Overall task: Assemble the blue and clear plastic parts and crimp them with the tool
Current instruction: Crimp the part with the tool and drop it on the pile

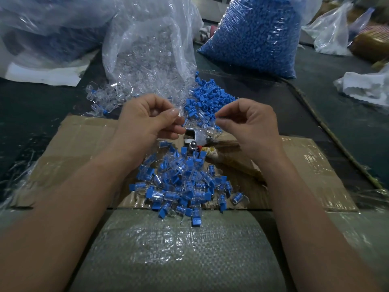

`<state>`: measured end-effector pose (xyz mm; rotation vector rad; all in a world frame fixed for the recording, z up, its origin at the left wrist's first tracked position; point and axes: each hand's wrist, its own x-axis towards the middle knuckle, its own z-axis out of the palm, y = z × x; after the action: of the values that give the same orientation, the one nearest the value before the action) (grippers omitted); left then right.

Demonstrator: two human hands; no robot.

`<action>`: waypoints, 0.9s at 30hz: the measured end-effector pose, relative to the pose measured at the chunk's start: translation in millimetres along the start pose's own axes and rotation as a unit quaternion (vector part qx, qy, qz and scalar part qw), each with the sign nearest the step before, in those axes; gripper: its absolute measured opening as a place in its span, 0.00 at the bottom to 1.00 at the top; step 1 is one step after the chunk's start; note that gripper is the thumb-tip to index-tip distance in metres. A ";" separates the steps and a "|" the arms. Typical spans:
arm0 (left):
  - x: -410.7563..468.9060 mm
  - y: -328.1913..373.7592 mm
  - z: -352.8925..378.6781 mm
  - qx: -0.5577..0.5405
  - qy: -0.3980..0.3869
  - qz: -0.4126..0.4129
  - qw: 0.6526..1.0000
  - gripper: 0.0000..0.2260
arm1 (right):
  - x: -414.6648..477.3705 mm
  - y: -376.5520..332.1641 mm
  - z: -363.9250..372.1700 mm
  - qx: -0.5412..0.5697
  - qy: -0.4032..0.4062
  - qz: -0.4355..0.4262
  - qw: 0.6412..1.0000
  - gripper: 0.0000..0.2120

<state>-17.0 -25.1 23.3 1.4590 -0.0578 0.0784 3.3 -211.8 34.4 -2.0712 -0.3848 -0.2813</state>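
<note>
Hidden or unclear: the clear part (176, 114), pinched between thumb and forefinger of the left hand (147, 121), is blurred by glare, so its long axis cannot be read. The right hand (250, 125) has its fingers curled and pinches a blue part (217, 118) at the fingertips. Only a sliver of this part shows, and its direction cannot be told. The metal tool (197, 135) lies on the cardboard (73, 148) between and below the hands, half covered by loose parts. Its visible body runs roughly left to right.

Edges and room: the two held parts are near each other but apart, with an open gap above the tool. A pile of assembled parts (181, 184) spreads nearward to the cardboard's front edge. Loose blue parts (208, 95) and the clear-parts bag (151, 55) crowd the far side. The dark tabletop (42, 98) lies open to the left.
</note>
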 end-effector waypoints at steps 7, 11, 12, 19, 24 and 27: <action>-3.7 -1.4 5.2 0.043 -0.009 0.018 0.999 0.07 | -5.0 -11.4 19.6 0.080 0.026 -0.037 0.996 0.12; -5.9 -0.9 6.5 0.059 0.000 0.035 0.998 0.07 | -7.0 -14.8 26.0 0.068 0.022 -0.063 0.995 0.13; -6.4 -0.5 6.9 0.063 0.000 0.037 0.997 0.08 | -7.1 -15.0 27.1 0.061 0.026 -0.067 0.996 0.13; -8.3 1.3 9.0 0.094 0.002 0.055 0.994 0.09 | -9.3 -16.2 31.5 0.016 0.048 -0.097 0.994 0.08; -9.7 2.0 11.0 0.094 -0.004 0.060 0.994 0.08 | -8.6 -15.1 36.9 -0.022 0.064 -0.105 0.992 0.04; -9.5 3.4 9.8 0.070 -0.003 0.051 0.996 0.07 | -8.4 -13.3 35.0 -0.019 0.057 -0.131 0.990 0.03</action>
<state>-26.7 -34.6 27.0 1.5955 -0.1337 0.1646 -8.0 -176.5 24.5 -2.0308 -0.5862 -0.5653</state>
